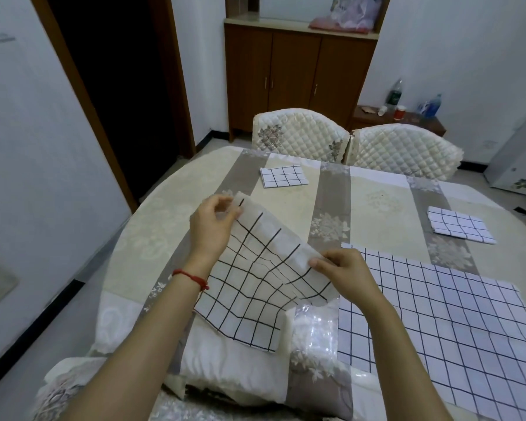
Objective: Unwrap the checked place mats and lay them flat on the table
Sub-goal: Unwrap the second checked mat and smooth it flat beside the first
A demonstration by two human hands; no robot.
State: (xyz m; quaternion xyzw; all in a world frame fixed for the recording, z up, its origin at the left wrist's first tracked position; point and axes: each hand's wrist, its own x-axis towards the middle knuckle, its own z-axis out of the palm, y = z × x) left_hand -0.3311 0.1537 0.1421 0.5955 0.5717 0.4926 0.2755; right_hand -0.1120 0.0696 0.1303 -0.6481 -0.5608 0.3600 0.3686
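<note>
Both hands are up on the half-open checked place mat [249, 287] here, lifted over the near edge of the oval table [286, 205]. The left hand [214, 226] pinches its far upper corner, the right hand [345, 275] pinches the top edge nearer the body, so the held edge slants from far-left down to near-right. The mat's lower part sags and rests on the quilted chair cover [234, 369] below.

Right of it, one mat already lies flat [438, 323], almost touching; I'd say the free tabletop sits beyond and left of the held mat. Two folded mats wait: one far past it [283, 176], one well off to its right [460, 225]. Crinkly clear wrapping [315, 332] lies just beside its lower corner. Beyond the table: two quilted chairs [356, 136], then a wooden cabinet [298, 74].
</note>
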